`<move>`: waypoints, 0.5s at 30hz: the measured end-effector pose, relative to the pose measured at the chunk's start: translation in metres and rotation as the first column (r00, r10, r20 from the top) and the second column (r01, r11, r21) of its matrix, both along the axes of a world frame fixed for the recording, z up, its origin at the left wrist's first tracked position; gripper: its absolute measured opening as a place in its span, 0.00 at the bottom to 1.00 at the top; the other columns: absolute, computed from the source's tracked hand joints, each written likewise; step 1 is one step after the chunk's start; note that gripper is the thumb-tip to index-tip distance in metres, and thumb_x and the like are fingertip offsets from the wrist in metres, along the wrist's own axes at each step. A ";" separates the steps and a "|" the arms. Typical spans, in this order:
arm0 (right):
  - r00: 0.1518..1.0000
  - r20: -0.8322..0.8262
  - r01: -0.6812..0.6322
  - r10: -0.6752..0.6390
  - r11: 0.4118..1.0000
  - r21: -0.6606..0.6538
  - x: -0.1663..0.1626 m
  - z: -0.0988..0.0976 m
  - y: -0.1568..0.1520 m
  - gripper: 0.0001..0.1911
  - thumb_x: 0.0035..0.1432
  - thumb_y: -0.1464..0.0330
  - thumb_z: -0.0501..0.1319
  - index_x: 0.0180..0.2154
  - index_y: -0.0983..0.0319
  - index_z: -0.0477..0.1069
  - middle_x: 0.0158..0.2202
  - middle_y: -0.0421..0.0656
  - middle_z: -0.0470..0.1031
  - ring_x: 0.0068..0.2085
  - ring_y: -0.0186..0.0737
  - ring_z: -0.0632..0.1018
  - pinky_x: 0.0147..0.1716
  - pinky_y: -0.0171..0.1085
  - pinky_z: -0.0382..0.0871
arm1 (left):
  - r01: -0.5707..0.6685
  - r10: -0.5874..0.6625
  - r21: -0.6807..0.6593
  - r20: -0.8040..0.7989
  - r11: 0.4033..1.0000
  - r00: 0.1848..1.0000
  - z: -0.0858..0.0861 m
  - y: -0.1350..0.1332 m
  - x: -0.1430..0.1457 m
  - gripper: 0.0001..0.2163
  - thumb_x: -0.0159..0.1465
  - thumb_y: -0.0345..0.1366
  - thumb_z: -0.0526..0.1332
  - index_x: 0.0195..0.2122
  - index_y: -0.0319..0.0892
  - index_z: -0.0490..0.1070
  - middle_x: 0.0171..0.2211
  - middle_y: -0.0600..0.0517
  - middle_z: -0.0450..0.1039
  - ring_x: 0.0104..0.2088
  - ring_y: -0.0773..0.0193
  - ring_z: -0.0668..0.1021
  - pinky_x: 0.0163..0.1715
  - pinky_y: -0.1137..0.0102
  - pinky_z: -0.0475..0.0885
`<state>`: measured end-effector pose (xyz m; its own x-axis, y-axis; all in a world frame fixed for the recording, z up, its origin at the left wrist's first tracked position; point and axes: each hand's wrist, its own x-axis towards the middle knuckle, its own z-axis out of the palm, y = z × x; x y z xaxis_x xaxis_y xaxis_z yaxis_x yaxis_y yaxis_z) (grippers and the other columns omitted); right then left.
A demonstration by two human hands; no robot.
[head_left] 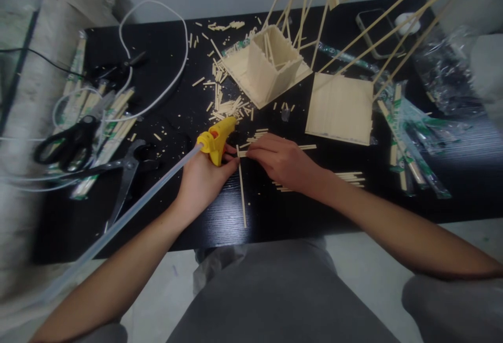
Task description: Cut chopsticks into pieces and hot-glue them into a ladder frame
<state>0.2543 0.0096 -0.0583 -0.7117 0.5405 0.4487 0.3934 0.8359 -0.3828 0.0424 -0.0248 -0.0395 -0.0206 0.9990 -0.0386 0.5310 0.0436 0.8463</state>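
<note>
My left hand (201,176) is closed around a yellow hot glue gun (220,136), with a long translucent glue stick (147,201) running out of its back end. Its thumb and fingertips also touch the top of a thin wooden stick (242,194) lying lengthwise on the table. My right hand (280,157) pinches short wooden pieces (243,153) against that stick, almost at a right angle. Its fingertips hide part of the joint. Cut sticks (348,177) lie under and beside my right wrist. Another stick (308,147) pokes out past the knuckles.
Behind my hands stand a wooden-stick box on a base (271,70) and a square stick panel (341,107) with long sticks rising from it. Scattered offcuts (230,106) lie nearby. At left are scissors (73,144), pliers (129,164) and cables; at right, wrapped sticks (416,144) and a phone (379,34).
</note>
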 end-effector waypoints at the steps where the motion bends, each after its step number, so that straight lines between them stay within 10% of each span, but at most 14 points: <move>1: 1.000 0.002 0.003 -0.003 1.000 0.004 0.000 0.000 0.000 0.14 0.72 0.77 0.55 0.41 0.66 0.80 0.41 0.52 0.81 0.45 0.48 0.80 0.49 0.48 0.79 | -0.001 0.001 -0.001 0.002 1.000 1.000 0.000 0.000 0.000 0.06 0.57 0.31 0.71 0.36 0.42 0.79 0.34 0.53 0.82 0.32 0.63 0.81 0.39 0.67 0.76; 15: 1.000 -0.027 0.009 -0.009 1.000 -0.007 -0.001 -0.001 0.002 0.15 0.74 0.76 0.54 0.41 0.66 0.80 0.41 0.51 0.82 0.44 0.47 0.80 0.48 0.46 0.79 | -0.014 0.014 -0.001 -0.005 1.000 1.000 0.001 0.000 0.001 0.07 0.57 0.33 0.72 0.36 0.42 0.78 0.35 0.53 0.82 0.32 0.62 0.81 0.39 0.66 0.77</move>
<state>0.2533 0.0112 -0.0590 -0.6945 0.5497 0.4643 0.3900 0.8299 -0.3990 0.0434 -0.0247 -0.0389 -0.0344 0.9986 -0.0390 0.5347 0.0514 0.8435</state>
